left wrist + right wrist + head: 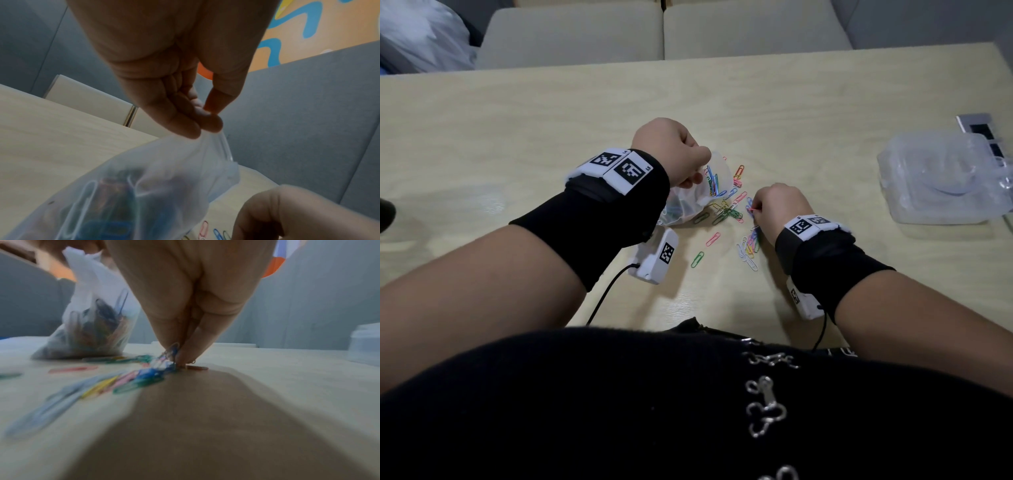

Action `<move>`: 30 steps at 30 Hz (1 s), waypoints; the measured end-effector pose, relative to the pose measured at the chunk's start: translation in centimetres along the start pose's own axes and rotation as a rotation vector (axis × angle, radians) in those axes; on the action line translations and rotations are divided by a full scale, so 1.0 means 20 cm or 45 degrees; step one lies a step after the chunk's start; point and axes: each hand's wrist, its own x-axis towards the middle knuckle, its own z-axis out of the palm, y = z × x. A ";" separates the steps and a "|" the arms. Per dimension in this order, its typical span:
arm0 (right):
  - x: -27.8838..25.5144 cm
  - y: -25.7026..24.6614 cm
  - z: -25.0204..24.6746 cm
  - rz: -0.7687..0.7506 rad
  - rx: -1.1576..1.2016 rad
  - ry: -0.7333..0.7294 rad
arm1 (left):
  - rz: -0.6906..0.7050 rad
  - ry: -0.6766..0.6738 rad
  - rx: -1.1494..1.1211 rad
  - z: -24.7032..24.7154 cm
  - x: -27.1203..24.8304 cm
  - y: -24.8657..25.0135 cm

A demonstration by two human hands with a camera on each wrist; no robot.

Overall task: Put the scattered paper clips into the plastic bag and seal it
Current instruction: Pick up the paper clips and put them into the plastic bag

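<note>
Left hand (671, 150) raised above the table (517, 137), thumb and fingers pinching the top edge of the plastic bag (702, 192); bag hanging open toward the right, bottom resting on the table, already many coloured clips inside. Right hand (779, 209) low on the table just right of the bag, fingertips (180, 356) closed on a small bunch of paper clips (170, 352), mostly blue ones. Many loose clips (726, 212) lying between the two hands, a second small heap (750, 245) beside the right wrist, two single ones nearer the body. Possible trouble from here: clips hooked one into another, so a lift may drag neighbours along and drop them beside the bag; only a thin pinch on the bag edge, so the mouth may fold shut or slip when the next bunch goes in; bag soft and heavy at the bottom, so possible tipping and spilling; a clip caught in the closing strip may stop the seal later. Clear plastic box (941, 181) far at the right, well apart. No brand or readable words anywhere; only black-and-white square code markers on the wristbands (630, 169) and on the white camera units.
</note>
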 end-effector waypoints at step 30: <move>0.14 -0.29 -0.36 0.055 0.963 0.170 | 0.021 0.086 -0.031 -0.01 0.10 -0.02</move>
